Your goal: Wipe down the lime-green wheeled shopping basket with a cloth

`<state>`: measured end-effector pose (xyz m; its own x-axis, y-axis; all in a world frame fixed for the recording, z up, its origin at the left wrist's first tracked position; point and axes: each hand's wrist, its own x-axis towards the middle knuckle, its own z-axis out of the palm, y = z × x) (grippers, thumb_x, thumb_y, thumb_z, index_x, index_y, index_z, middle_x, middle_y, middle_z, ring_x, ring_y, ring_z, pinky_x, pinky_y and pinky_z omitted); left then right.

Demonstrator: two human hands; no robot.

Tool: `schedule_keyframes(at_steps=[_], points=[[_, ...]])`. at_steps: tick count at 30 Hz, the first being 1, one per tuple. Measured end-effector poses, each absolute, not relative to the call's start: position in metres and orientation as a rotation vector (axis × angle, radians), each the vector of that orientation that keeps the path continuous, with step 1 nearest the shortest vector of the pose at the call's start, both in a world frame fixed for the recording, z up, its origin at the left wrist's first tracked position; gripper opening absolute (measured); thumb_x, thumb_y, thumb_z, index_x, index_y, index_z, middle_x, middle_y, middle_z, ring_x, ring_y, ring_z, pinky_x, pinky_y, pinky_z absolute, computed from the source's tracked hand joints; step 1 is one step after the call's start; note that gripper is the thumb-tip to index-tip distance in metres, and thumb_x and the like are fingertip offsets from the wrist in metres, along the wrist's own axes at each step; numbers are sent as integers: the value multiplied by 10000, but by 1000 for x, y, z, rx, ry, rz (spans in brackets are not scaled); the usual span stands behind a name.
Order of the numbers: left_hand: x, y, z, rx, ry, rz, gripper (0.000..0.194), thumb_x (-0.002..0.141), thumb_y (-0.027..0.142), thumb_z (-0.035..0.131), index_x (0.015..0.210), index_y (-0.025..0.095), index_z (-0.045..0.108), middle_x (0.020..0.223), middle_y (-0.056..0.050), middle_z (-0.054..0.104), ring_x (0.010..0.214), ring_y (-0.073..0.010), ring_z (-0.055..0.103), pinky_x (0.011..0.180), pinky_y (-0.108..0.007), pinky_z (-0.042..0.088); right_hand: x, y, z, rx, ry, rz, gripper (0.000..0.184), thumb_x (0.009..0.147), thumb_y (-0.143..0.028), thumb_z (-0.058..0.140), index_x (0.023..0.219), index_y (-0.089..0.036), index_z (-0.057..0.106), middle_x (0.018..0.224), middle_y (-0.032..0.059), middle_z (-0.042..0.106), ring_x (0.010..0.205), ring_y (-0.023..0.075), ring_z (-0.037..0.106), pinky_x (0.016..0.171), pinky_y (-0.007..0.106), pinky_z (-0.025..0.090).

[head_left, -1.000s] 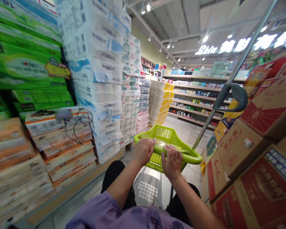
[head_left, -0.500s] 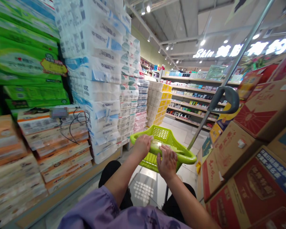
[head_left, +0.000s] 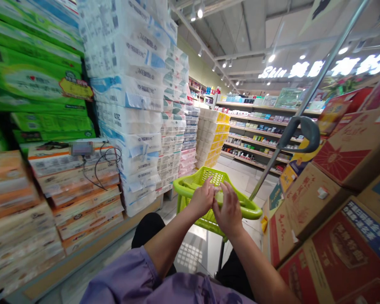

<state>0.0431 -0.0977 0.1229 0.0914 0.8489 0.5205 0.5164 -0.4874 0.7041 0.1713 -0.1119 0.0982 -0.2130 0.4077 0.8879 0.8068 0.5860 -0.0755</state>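
A lime-green plastic shopping basket point(head_left: 251, 210) with perforated walls stands in front of my knees. My left hand point(head_left: 203, 198) is over its near side, with the fingers bent and pressed together toward the other hand. Close against it is my right hand point(head_left: 229, 210), its fingers curled and its thumb toward the left fingertips. The fingertips meet above the basket's green handle. A small pale spot shows between them, too small to name. Part of the handle is hidden behind both hands.
Tall stacks of wrapped paper rolls point(head_left: 142, 122) and green tissue packs point(head_left: 34, 80) rise on the left. Cardboard cartons point(head_left: 338, 245) line the right. A metal pole with a grey grip point(head_left: 315, 135) leans beside the basket. Stocked shelves point(head_left: 256, 131) stand behind.
My hands have come together from apart on the handle. The left moved right and the right hand lifted off the handle, its fingers now raised and curled.
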Motion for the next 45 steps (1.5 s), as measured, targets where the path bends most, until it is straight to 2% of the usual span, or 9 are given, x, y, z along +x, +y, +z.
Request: schedule_keyframes(at_steps=[5,14,20,24,28,34,37,40,45], points=[[32,-94,128,1723,1321,1578,516,1007,421,142,1374,164,398,1286,-139,596,1210,-221,553,992,-388,458,157,-106,96,-966,-2064,-497,414,898,-273,482,1293,-152,501,1236,148,613,1127,273,567,954,441,457],[13,-97,95,2493,1766,1192,358,977,361,353,1163,173,595,1103,-103,683,1056,-256,589,1017,-489,369,197,-82,103,-986,-1843,-289,219,768,-103,441,848,-199,621,1048,108,605,947,214,616,849,357,513],[25,-97,93,2535,1847,1143,325,971,333,392,1173,174,592,1032,-83,689,983,-244,591,942,-448,402,187,-77,99,-1247,-1901,-249,322,869,-370,503,1107,-156,534,971,115,631,928,268,598,867,454,482],[30,-100,90,2570,1807,1158,330,972,339,396,1188,178,586,1050,-69,678,999,-232,574,974,-431,381,192,-79,96,-1149,-1715,-247,388,900,-499,450,1093,-163,461,1169,180,510,1058,276,538,884,461,469],[37,-104,85,2571,1802,1186,329,966,336,408,1205,180,573,1042,-67,670,998,-233,567,986,-429,371,209,-74,100,-1264,-1587,-194,464,867,-574,477,1095,-171,460,1036,139,564,929,268,576,794,433,489],[44,-108,86,2574,1807,1162,318,964,289,379,1193,162,560,998,-70,658,974,-236,560,974,-429,373,181,-85,98,-1129,-2039,-318,303,961,-329,344,1025,-172,595,1089,147,635,1088,265,567,932,431,440],[42,-108,86,2594,1790,1142,310,961,277,379,1185,162,560,1003,-70,656,976,-236,554,973,-425,374,184,-82,101,-1184,-2037,-277,313,952,-254,333,1154,-150,549,1010,130,667,930,229,632,805,365,482],[42,-107,85,2604,1791,1151,332,966,290,381,1222,160,548,1038,-78,658,992,-234,556,978,-421,372,200,-72,105,-1409,-1879,-338,218,908,-240,405,991,-159,590,820,88,656,737,210,621,706,331,465],[45,-107,83,2613,1808,1180,336,964,283,384,1233,158,542,1038,-80,658,1008,-237,555,979,-429,374,197,-73,106,-1276,-1971,-453,220,899,-202,399,803,-188,596,851,96,636,830,221,594,790,344,452]])
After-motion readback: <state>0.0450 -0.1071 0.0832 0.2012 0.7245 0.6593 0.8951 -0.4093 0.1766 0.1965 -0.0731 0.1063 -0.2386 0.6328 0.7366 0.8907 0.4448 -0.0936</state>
